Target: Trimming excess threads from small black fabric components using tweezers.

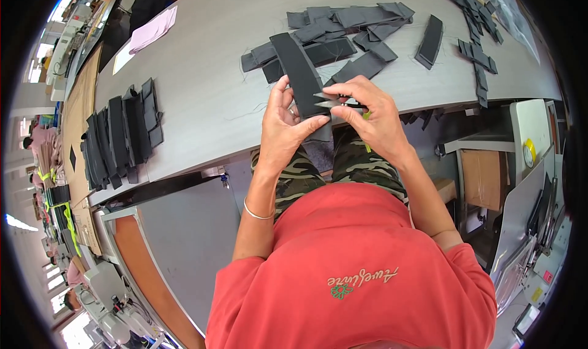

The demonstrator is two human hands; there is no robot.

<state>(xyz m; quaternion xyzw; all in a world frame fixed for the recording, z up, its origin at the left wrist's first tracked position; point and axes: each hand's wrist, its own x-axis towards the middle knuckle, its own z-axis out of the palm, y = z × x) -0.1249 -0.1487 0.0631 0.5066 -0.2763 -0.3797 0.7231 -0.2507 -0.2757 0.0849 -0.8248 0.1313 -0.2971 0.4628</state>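
A long black fabric strip (298, 67) is held by its near end in my left hand (280, 128), the fingers behind it and the thumb across its lower edge. Thread snips (324, 100) are gripped in my right hand (376, 117). Their two pointed metal blades stand apart and lie over the strip's right edge, close to my left thumb. Just beyond my hands is a loose pile of dark grey and black fabric strips (349, 19), partly overlapping, with frayed threads around it. A single strip (430, 41) lies apart to the right.
A row of stacked dark strips (125, 131) sits at the left of the grey table (208, 61). More strips (478, 58) trail along the far right, beside clear plastic (511, 18). Pink cloth (153, 29) lies at the far left, near another person (149, 0).
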